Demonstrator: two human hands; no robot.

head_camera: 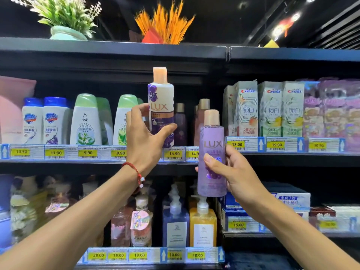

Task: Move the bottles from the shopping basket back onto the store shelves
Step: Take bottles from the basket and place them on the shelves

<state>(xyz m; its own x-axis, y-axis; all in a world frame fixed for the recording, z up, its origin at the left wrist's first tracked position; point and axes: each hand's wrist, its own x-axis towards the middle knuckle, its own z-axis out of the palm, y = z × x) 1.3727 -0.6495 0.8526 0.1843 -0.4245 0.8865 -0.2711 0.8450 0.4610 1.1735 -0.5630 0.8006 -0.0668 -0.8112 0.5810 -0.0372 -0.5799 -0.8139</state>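
White LUX bottle (162, 94), peach cap, upright, in the air in front of the middle shelf (64, 161). Its base is about level with the price rail (62, 152). Left hand (144, 141) is clamped on its lower half, thumb on the right side and fingers wrapped round the left.

Lavender LUX bottle (211, 137), see-through, upright, lower and to the right, overlapping the shelf edge. Right hand (237, 176) grips its lower middle with the thumb across the front.

The two bottles are near each other, not touching.

Dark LUX bottles (180, 123) stand on the shelf behind. Green-capped herbal bottles (85, 121) and blue-capped Safeguard bottles (44, 121) stand to the left, Crest boxes (272, 110) to the right. Blue pump bottle (176, 225) and orange pump bottle (202, 227) stand on the shelf below. Red string bracelet (136, 172) is on the left wrist.
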